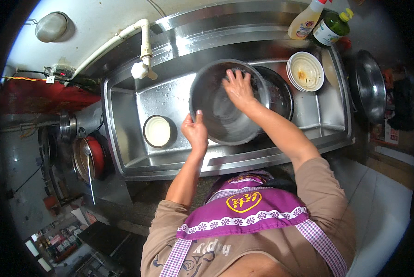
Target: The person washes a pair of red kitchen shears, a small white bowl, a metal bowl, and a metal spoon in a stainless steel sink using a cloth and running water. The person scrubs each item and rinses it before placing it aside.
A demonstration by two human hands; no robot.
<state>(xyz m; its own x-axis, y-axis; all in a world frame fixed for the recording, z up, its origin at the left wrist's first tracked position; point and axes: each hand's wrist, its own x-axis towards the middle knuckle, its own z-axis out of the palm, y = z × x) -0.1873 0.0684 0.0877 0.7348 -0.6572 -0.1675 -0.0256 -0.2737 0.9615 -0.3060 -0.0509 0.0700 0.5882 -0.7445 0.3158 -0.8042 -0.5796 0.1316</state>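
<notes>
My left hand [195, 133] grips the near-left rim of a large round metal basin [220, 114], thumb over the edge. The basin is tilted in the stainless steel sink [179, 93], its inside facing me. Inside it, my wet right hand [239, 88] presses spread fingers toward the far wall. A dark patch shows around those fingertips; whether it is a scrubber under them is unclear. Partly behind the basin, to its right, sits a black basin [279, 93]. A cream-coloured bowl [157, 131] with a dark rim stands in the sink left of my left hand.
A white tap [146, 67] overhangs the sink's far left. Stacked white bowls [305, 71], the top one stained, sit at the far right. A spray bottle [304, 24] and a green pump bottle [331, 29] stand behind. Right of the sink leans a dark pan [368, 86]; left is a red pot [95, 157].
</notes>
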